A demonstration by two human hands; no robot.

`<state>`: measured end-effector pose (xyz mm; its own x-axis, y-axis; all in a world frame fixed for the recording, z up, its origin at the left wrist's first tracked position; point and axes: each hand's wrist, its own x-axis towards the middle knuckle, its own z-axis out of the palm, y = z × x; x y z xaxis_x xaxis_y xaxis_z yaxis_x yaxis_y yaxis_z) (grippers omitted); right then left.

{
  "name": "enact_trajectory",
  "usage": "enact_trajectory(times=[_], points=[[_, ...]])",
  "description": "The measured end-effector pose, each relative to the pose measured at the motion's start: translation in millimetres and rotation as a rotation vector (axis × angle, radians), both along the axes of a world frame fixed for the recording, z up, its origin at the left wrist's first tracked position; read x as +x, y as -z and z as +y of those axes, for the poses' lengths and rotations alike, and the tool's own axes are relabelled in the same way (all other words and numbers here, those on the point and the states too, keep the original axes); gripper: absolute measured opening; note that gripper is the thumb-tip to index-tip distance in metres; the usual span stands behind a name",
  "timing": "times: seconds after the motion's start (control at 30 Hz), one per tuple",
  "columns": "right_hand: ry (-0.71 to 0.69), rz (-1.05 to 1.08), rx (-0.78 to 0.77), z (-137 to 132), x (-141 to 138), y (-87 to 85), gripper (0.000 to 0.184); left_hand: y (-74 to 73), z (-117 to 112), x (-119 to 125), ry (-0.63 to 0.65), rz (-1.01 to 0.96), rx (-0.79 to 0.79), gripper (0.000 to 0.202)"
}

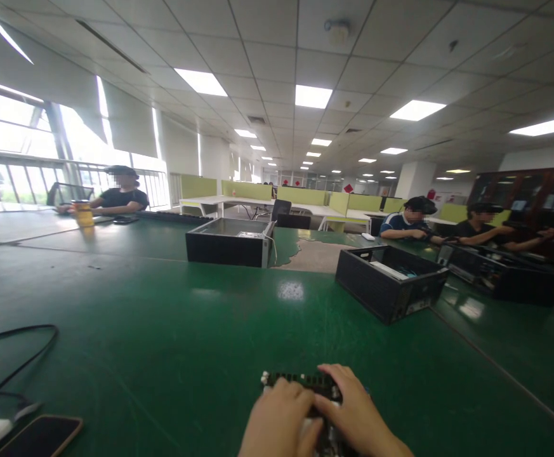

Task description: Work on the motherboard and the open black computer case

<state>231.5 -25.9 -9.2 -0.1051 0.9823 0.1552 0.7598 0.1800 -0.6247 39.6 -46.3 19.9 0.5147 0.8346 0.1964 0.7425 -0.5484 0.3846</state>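
A motherboard (315, 381) lies low in the head view on the green tabletop, with a row of slots or connectors along its far edge. Over its left part is my left hand (279, 419), fingers curled down onto it. My right hand (353, 406) grips it from the right, its fingertips near the far edge and its thumb turned in toward the middle. The two hands almost meet over the board and hide most of it, along with whatever small parts lie beneath the fingers.
Open computer cases stand farther back: one at centre (229, 244), one right of it (391, 282), another at far right (509, 273). A phone (41, 437) and a black cable (14, 374) lie at lower left. Several people sit around the table; an amber container (83, 214) is at left.
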Motion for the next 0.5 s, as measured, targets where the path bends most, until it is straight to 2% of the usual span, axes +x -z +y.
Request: enact_trajectory(times=[0.1,0.2,0.3,0.5], points=[[0.035,0.038,0.011,0,0,0.1,0.042,-7.5,31,-21,-0.052,-0.051,-0.031,0.024],[0.057,0.1,0.002,4,2,2.4,0.037,-1.5,49,-37,-0.11,-0.082,-0.054,0.035],[0.058,0.127,0.028,9,5,4.4,0.03,7.6,59,-42,-0.173,-0.061,-0.067,0.043],[0.016,0.133,0.064,9,5,3.1,0.02,12.2,67,-45,-0.137,-0.025,-0.105,0.02]])
